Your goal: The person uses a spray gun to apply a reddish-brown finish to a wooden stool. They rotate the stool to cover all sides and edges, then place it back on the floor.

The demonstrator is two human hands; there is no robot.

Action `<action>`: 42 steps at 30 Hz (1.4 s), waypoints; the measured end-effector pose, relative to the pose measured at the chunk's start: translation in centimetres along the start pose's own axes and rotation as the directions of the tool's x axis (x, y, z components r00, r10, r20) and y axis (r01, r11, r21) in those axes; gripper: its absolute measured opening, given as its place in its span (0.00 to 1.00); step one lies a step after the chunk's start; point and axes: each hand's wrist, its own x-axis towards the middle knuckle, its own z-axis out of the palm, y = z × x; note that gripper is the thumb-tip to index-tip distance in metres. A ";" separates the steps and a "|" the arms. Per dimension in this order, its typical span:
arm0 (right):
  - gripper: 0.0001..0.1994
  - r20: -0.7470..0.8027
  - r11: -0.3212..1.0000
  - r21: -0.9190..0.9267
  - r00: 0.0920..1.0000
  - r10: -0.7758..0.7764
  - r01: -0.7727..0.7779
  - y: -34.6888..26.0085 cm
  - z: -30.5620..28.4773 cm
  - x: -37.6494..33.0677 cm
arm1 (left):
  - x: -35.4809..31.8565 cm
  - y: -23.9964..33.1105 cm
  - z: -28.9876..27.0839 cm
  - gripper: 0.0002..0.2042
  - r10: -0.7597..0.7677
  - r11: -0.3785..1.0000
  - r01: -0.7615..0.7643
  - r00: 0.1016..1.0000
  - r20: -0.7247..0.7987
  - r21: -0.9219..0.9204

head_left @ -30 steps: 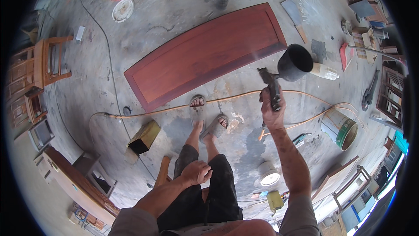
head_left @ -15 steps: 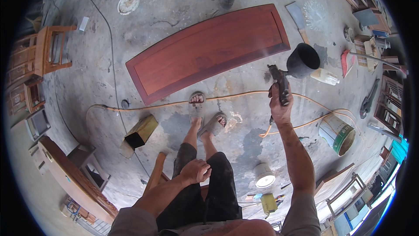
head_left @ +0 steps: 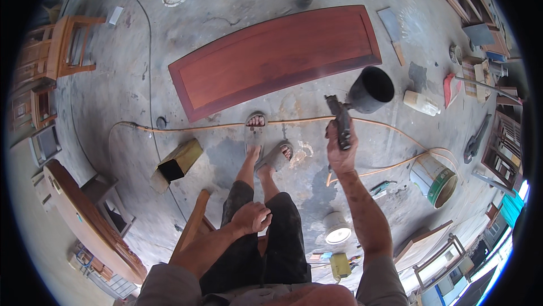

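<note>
My right hand (head_left: 341, 150) is wrapped round the grip of a dark spray gun (head_left: 340, 118). A black cup (head_left: 371, 89) sits on the gun's right side, its round mouth facing up. An orange hose (head_left: 396, 165) runs from below the grip and loops over the floor. Just beyond the gun lies a reddish-brown wooden panel (head_left: 274, 60) with a curved far edge and a darker border; a faint haze hangs near its right end. My left hand (head_left: 252, 217) is closed in a loose fist over my thigh; whether anything is inside it is hidden.
The hose crosses the floor at my sandalled feet. A yellowish box-shaped can (head_left: 184, 159) lies on its side at left, near a wooden chair (head_left: 70, 51). To the right are a tipped white-and-green bucket (head_left: 432, 180) and a plastic bottle (head_left: 421, 103). A scraper (head_left: 391, 31) lies beside the panel.
My right hand has carried the spray gun to the left along the panel's near edge. My left hand stays over my thigh. The view has shifted slightly.
</note>
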 end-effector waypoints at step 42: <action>0.24 0.117 0.998 0.009 0.992 0.055 -0.057 -4.1 19.1 -6.0 | -16.7 -4.7 -4.4 0.24 -0.761 0.639 0.746 0.649 0.011 0.190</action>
